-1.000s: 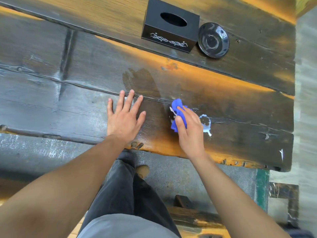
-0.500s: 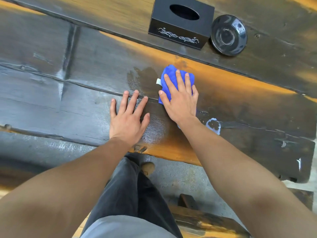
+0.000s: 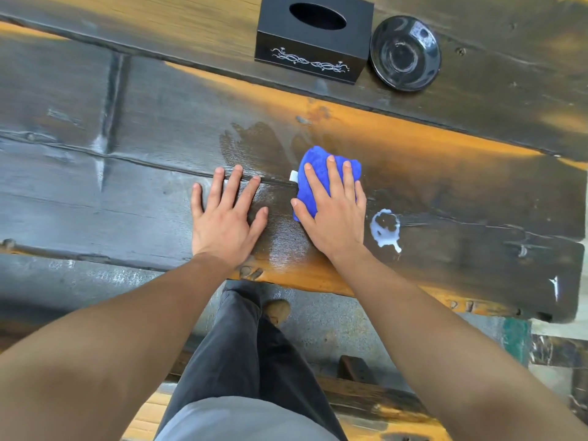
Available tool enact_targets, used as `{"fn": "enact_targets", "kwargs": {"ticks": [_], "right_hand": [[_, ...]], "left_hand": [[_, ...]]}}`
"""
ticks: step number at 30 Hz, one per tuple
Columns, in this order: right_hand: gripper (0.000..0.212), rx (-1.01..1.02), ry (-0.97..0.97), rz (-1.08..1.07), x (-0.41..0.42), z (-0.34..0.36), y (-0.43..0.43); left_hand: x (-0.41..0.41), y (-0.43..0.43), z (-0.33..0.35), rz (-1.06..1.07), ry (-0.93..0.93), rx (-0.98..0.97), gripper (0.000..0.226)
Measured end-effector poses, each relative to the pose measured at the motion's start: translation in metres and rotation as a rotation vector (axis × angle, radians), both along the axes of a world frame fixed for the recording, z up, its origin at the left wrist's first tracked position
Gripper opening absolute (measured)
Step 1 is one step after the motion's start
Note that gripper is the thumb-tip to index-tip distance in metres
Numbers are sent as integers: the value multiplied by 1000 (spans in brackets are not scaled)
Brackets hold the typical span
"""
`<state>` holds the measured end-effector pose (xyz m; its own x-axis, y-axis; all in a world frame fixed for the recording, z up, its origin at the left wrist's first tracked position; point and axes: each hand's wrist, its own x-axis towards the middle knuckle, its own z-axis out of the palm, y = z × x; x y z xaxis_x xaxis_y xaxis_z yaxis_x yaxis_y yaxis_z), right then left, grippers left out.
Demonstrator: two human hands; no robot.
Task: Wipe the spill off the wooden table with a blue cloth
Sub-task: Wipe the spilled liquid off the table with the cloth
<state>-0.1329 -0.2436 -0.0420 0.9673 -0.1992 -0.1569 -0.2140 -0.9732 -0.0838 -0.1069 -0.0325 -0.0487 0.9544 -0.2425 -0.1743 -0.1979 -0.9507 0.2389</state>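
The blue cloth (image 3: 313, 163) lies bunched on the dark wooden table (image 3: 127, 122), pressed flat under my right hand (image 3: 334, 208), whose fingers spread over it. A small white tag sticks out at the cloth's left edge. A whitish spill ring (image 3: 385, 230) sits just right of my right hand, apart from the cloth. A dark wet smear (image 3: 254, 144) marks the wood to the upper left of the cloth. My left hand (image 3: 226, 214) rests palm-down on the table beside the cloth, fingers apart, holding nothing.
A black tissue box (image 3: 313, 43) with a white ornament stands at the far side, a black glossy bowl (image 3: 405, 52) right of it. The table's near edge (image 3: 318, 284) runs below my wrists. My leg and shoe stand on the grey floor; a wooden bench (image 3: 366, 396) lies below.
My right hand swept the cloth from beside the white spill up and away to the far left, then drew it back a little towards me. The left hand stayed put.
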Motion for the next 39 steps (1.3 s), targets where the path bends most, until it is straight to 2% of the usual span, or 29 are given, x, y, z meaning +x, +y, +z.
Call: {"fn": "enact_targets", "kwargs": {"ticks": [17, 22, 25, 28, 31, 33, 39], "right_hand": [[61, 20, 18, -27, -106, -4, -14], [53, 118, -14, -62, -148, -9, -22], [47, 191, -72, -122, -170, -10, -27], [45, 311, -56, -229, -182, 0, -28], [49, 448, -29, -329, -184, 16, -35], [50, 492, -81, -390, -181, 26, -42], [43, 399, -158, -337, -93, 48, -57]], "left_hand": [[-1, -2, 4, 18, 18, -13, 59], [-2, -2, 6, 26, 31, -17, 58], [-7, -18, 10, 48, 8, -88, 57], [-14, -50, 12, -67, 13, -141, 60], [-15, -71, 7, -114, 60, -78, 64], [-16, -72, 3, -109, 56, -32, 65], [-15, -74, 2, -97, 43, -36, 65]]}}
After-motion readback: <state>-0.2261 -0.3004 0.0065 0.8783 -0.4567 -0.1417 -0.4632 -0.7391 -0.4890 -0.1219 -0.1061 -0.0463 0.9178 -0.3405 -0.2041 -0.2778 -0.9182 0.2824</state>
